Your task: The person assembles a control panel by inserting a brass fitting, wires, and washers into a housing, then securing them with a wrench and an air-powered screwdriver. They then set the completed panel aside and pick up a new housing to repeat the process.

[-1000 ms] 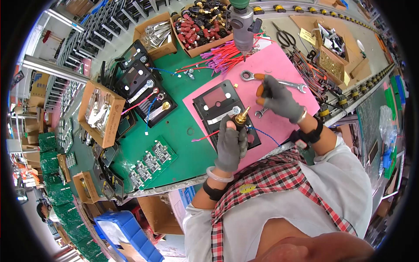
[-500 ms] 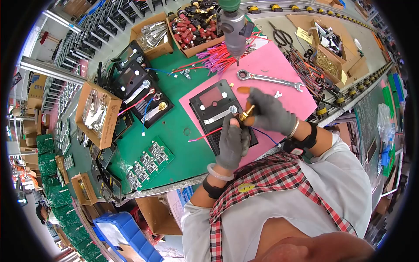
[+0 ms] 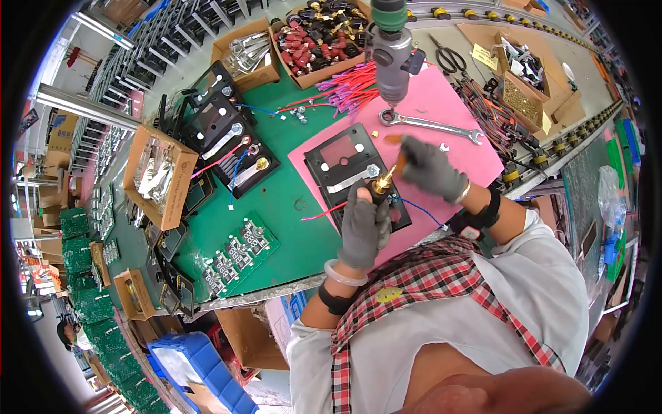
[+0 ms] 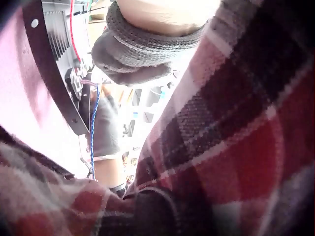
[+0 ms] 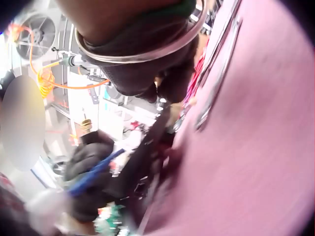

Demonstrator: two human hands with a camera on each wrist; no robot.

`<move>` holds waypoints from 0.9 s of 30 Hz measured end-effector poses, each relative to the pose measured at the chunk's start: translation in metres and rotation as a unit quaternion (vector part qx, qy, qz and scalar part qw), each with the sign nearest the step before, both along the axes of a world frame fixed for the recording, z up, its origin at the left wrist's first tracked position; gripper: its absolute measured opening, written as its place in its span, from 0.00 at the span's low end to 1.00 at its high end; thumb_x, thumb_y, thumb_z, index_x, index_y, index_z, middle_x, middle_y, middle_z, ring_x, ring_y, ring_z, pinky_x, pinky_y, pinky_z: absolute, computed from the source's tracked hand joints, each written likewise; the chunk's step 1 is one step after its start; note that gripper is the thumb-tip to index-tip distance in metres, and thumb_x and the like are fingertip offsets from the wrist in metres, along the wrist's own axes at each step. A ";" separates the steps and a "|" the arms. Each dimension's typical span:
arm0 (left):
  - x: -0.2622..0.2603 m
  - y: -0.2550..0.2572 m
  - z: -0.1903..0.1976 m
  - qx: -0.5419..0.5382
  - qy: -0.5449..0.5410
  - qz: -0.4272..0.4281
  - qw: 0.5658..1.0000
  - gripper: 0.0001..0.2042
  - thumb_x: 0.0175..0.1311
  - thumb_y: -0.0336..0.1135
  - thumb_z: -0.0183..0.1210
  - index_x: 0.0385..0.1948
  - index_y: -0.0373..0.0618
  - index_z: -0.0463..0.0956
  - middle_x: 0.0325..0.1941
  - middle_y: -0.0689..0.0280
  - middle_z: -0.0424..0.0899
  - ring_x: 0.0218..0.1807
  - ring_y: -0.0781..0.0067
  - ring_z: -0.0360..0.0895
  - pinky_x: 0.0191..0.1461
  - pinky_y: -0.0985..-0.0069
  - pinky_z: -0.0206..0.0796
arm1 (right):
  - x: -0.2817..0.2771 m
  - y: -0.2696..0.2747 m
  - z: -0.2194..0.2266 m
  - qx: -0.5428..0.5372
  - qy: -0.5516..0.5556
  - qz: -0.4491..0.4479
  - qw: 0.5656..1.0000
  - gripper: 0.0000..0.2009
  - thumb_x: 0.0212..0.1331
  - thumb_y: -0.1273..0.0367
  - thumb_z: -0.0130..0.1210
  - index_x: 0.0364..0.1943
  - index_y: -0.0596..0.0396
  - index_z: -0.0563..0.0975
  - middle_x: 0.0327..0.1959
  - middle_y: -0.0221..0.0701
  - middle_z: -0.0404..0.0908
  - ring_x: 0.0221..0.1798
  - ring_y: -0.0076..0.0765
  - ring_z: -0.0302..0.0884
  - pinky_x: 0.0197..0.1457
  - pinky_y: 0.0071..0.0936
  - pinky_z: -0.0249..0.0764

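Note:
The left hand (image 3: 363, 231), in a grey glove with bare fingertips, grips a black-and-brass fitting (image 3: 383, 185) over the lower part of a black panel (image 3: 339, 148). Brass end up, the fitting also shows in the right wrist view (image 5: 86, 125). Just beyond the brass tip is the right hand (image 3: 433, 169), its index finger outstretched and thumb apart; no held thing can be made out. The panel bears a silver strip, a red-purple wire (image 3: 324, 212) and a blue twisted wire (image 3: 417, 210). In the left wrist view, the left hand (image 4: 138, 54) is beside the panel (image 4: 59, 73).
A ratchet wrench (image 3: 434, 125) lies on the pink mat (image 3: 476, 162), under a hanging power driver (image 3: 393, 65). Left are assembled black panels (image 3: 238, 169), a carton of metal strips (image 3: 158, 176) and a green circuit board (image 3: 241, 257). Behind stands a box of red and black fittings (image 3: 314, 48).
From a second ago, the right hand came left to the brass end of the fitting, then drew back slightly. The left hand kept its grip on the fitting.

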State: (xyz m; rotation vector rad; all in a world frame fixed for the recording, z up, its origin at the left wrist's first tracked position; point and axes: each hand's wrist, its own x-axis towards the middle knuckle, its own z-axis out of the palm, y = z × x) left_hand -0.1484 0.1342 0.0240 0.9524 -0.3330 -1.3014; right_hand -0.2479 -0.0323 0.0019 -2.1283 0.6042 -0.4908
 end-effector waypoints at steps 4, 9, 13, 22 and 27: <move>-0.003 -0.002 0.000 0.031 0.005 0.042 0.999 0.15 0.68 0.49 0.40 0.43 0.48 0.61 0.18 0.74 0.63 0.14 0.88 0.56 0.12 0.88 0.46 | -0.010 -0.005 0.019 0.274 -0.009 -0.007 0.962 0.26 0.51 0.72 0.56 0.57 0.57 0.63 0.25 0.22 0.69 0.25 0.17 0.66 0.30 0.18 0.69; -0.010 -0.008 -0.009 -0.013 -0.037 -0.003 0.999 0.14 0.68 0.47 0.40 0.44 0.47 0.62 0.20 0.73 0.65 0.14 0.87 0.56 0.12 0.88 0.47 | -0.003 0.024 0.032 0.032 -0.044 0.088 0.995 0.25 0.48 0.71 0.59 0.53 0.57 0.67 0.29 0.25 0.72 0.30 0.22 0.72 0.34 0.21 0.69; -0.008 -0.002 -0.003 0.032 0.008 0.024 0.999 0.15 0.68 0.47 0.40 0.46 0.47 0.61 0.19 0.73 0.64 0.14 0.87 0.57 0.11 0.88 0.48 | 0.000 0.011 0.008 0.007 -0.055 0.102 0.993 0.24 0.48 0.77 0.54 0.53 0.57 0.66 0.31 0.29 0.74 0.30 0.25 0.74 0.37 0.22 0.71; -0.013 -0.010 -0.015 0.027 -0.046 0.030 0.998 0.14 0.68 0.44 0.40 0.48 0.48 0.63 0.18 0.72 0.64 0.12 0.85 0.57 0.12 0.86 0.49 | -0.001 0.017 0.039 -0.043 -0.018 0.100 0.994 0.13 0.47 0.67 0.59 0.37 0.57 0.72 0.22 0.33 0.72 0.25 0.35 0.73 0.29 0.27 0.69; 0.001 0.000 -0.010 0.023 0.033 -0.014 0.999 0.15 0.67 0.48 0.39 0.43 0.47 0.64 0.17 0.72 0.63 0.13 0.86 0.56 0.12 0.86 0.48 | 0.009 0.021 0.023 -0.111 -0.124 0.142 0.976 0.11 0.48 0.67 0.57 0.35 0.55 0.73 0.24 0.36 0.76 0.30 0.44 0.76 0.31 0.33 0.71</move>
